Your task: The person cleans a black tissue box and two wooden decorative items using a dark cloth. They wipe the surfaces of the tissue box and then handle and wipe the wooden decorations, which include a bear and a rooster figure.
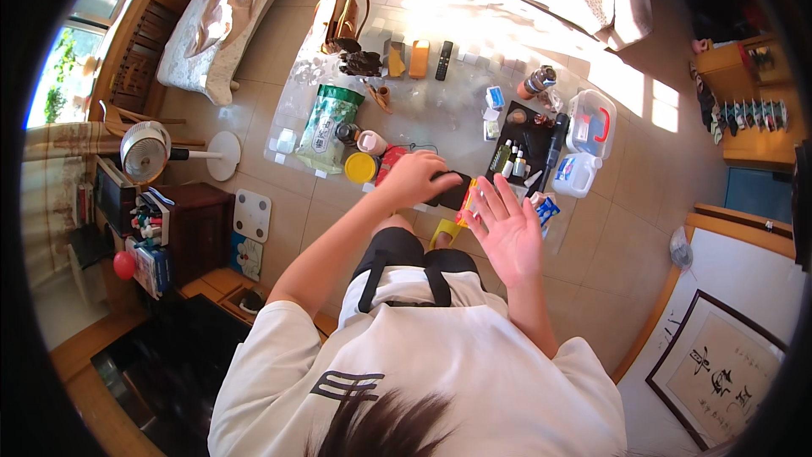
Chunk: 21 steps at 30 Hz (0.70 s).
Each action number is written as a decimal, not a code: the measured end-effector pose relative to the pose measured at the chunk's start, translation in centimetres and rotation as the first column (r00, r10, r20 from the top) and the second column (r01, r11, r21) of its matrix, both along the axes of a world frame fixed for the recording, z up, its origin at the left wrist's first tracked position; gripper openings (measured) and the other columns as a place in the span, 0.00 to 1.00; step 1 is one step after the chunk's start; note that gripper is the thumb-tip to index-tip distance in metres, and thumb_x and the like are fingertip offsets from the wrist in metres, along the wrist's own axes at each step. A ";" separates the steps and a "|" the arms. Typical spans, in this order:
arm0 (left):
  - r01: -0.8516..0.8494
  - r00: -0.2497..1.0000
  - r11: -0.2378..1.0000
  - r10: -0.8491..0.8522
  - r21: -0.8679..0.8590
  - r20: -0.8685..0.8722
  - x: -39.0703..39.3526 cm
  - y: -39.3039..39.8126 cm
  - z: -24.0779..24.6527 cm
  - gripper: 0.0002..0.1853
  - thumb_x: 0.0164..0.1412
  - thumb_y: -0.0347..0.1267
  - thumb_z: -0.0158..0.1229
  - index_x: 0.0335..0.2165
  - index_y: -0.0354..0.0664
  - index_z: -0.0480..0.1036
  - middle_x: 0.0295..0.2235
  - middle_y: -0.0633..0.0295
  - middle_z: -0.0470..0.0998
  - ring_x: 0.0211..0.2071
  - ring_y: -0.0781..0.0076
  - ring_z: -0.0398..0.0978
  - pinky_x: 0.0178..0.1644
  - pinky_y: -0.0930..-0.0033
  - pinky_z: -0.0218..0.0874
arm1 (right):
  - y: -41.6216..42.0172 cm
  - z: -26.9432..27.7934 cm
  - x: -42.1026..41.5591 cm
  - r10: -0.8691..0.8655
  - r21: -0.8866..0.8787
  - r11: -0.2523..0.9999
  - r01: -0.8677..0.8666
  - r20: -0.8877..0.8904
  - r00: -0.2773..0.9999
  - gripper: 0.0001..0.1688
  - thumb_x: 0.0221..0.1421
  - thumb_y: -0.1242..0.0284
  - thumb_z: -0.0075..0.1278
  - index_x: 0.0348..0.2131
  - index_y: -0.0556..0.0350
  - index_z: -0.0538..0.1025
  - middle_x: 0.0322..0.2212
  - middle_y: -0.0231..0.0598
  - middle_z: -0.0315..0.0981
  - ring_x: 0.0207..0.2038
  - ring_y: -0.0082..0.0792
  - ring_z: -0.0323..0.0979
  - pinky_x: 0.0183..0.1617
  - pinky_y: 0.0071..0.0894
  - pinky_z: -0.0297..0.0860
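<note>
My left hand hovers over the near edge of the glass table, its thumb apart from the fingers and nothing seen in it. A flat black object, possibly a phone, appears beneath and beside the thumb. My right hand is raised with its palm turned up and fingers spread, holding nothing. Behind its fingertips is a red and yellow packet. Left of my left hand are a red item, a jar with a yellow lid and a pink-capped bottle.
On the table are a green wipes pack, a remote control, a handbag and a black tray with small bottles. A plastic box and a white jug stand at right. A fan stands left.
</note>
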<state>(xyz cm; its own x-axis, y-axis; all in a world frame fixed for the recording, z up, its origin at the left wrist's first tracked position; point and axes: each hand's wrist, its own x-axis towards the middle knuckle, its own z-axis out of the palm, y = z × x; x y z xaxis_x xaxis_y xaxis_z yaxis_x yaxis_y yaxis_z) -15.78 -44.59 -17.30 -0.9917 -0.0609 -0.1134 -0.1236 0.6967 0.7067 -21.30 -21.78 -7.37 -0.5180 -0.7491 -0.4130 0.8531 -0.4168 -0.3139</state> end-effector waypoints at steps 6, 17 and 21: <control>-0.350 0.922 0.937 0.345 -0.006 0.178 -1.9 -17.0 -9.0 0.15 0.58 0.37 0.56 0.38 0.37 0.77 0.34 0.49 0.81 0.38 0.48 0.78 0.43 0.54 0.69 | -1.8 -3.7 -2.3 -0.097 0.258 0.960 0.112 -0.071 0.993 0.28 0.68 0.60 0.39 0.61 0.53 0.65 0.55 0.38 0.70 0.50 0.29 0.72 0.55 0.35 0.68; 0.147 0.863 0.862 0.128 -0.486 0.489 -8.3 -28.8 -28.8 0.34 0.54 0.33 0.62 0.58 0.43 0.61 0.56 0.48 0.65 0.58 0.46 0.64 0.53 0.45 0.63 | -7.6 -7.3 3.1 -0.173 0.834 0.529 0.153 -0.071 0.982 0.22 0.64 0.72 0.40 0.56 0.55 0.69 0.52 0.40 0.72 0.49 0.29 0.71 0.55 0.32 0.66; 0.246 0.902 0.704 0.085 -0.666 0.422 -9.2 -29.9 -34.5 0.38 0.54 0.30 0.59 0.63 0.44 0.56 0.61 0.48 0.60 0.62 0.50 0.58 0.60 0.38 0.53 | -8.3 -8.4 4.8 -0.270 0.871 0.457 0.178 -0.055 0.961 0.19 0.64 0.74 0.41 0.53 0.56 0.70 0.50 0.40 0.73 0.48 0.29 0.72 0.53 0.31 0.68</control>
